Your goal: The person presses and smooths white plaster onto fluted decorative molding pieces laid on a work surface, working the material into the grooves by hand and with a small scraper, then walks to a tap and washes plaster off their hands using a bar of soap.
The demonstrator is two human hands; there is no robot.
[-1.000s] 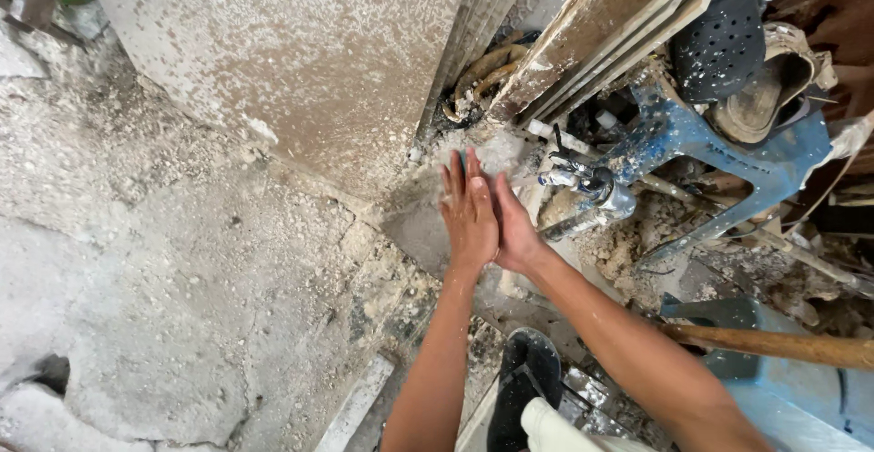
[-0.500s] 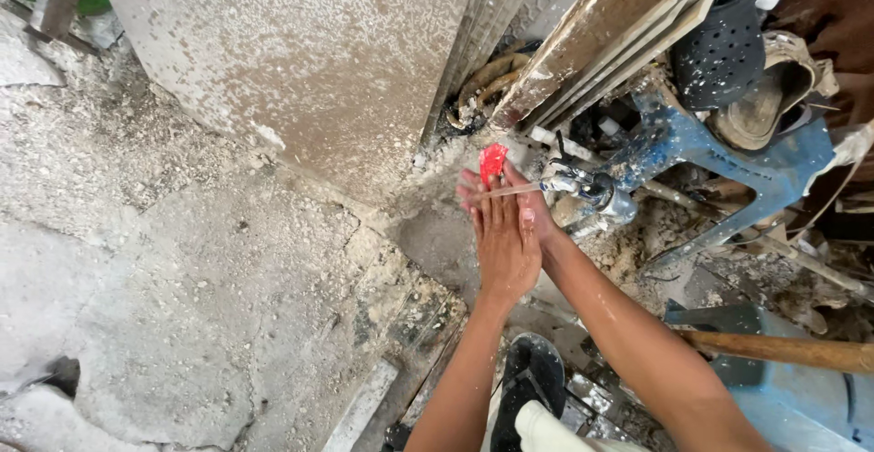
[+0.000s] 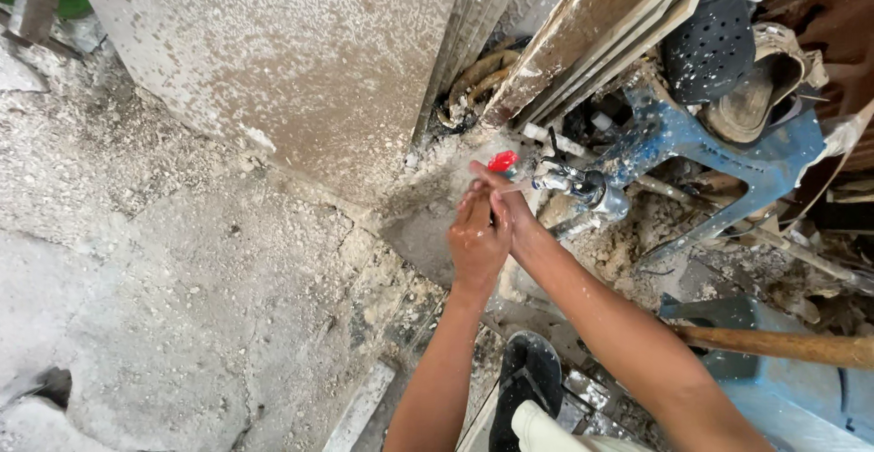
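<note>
Hands met under a tap: the left hand lay flat, fingers together and pointing up toward the red tap handle, and the right hand pressed against it from the right side, palm to palm. Neither hand gripped anything — both were open and flat, one against the other, wet and glistening. The right fingertips reached up just beside the red handle; whether they touched it could not be told.

The metal tap body stood just to the right of the hands, fixed on a white pipe that ran up and left behind it. Behind the tap leaned a blue plastic stool, splashed with cement, and on it rested a black perforated clog and a worn tan sandal. Long boards leaned at an angle above the tap, beside a large spattered slab that filled the upper middle of the view.

Rough concrete floor covered the left side, crusted with dried mortar. Below the forearms a black sandal showed on the person's foot, and a wooden handle lay across the lower right, over a blue surface at the corner.
</note>
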